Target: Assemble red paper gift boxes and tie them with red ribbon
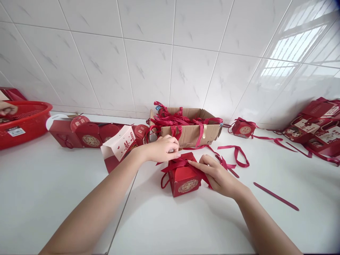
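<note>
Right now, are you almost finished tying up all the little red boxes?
Not yet. One tied box sits by the wall, more red boxes are piled far right. My left hand and right hand are tying ribbon on this box. Flat boxes and a carton of ribbons wait.

A wall (148, 67) of large glossy white tiles with faint grey veining and thin grout lines fills the background, meeting a smooth white surface (186, 226) along its far edge. At the upper right, the tiles carry the bright reflection of a barred window (289, 49), giving soft daylight.
</note>
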`<state>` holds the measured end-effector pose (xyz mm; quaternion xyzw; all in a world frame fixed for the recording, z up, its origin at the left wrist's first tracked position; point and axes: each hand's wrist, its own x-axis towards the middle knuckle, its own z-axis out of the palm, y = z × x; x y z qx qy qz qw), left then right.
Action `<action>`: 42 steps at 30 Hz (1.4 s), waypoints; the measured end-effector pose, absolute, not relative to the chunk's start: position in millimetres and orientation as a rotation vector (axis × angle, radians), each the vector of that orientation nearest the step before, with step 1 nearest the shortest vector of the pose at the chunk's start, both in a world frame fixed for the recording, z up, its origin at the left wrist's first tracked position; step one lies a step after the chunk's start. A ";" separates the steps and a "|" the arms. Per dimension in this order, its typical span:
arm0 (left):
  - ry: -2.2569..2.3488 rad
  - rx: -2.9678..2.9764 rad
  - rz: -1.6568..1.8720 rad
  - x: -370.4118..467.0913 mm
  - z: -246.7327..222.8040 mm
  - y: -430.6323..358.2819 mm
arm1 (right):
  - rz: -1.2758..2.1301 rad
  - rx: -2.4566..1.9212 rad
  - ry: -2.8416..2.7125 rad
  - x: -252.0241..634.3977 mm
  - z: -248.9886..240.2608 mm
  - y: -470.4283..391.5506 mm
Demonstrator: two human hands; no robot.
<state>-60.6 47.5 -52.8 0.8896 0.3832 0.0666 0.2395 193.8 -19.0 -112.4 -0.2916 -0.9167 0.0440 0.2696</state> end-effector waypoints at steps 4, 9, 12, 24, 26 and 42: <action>1.004 2.407 0.209 -58.8 -50.9 44.1 | 0.218 -0.833 -2.423 194.9 -111.2 -20.0; 0.950 2.283 0.358 -49.2 -46.9 36.5 | 0.390 -1.035 -2.077 197.5 -115.1 -15.1; 0.918 2.223 0.459 -45.7 -47.3 36.0 | 0.511 -1.182 -2.061 200.1 -114.3 -11.8; 0.703 2.047 0.396 -50.3 -52.5 44.0 | 1.037 -0.978 -1.716 199.7 -112.5 -8.3; 0.650 2.016 0.395 -48.9 -53.3 43.6 | 1.078 -0.915 -1.663 196.1 -113.9 -9.3; 0.552 1.865 0.349 -37.3 -64.2 40.1 | 1.246 -0.678 -1.482 183.3 -128.6 -9.4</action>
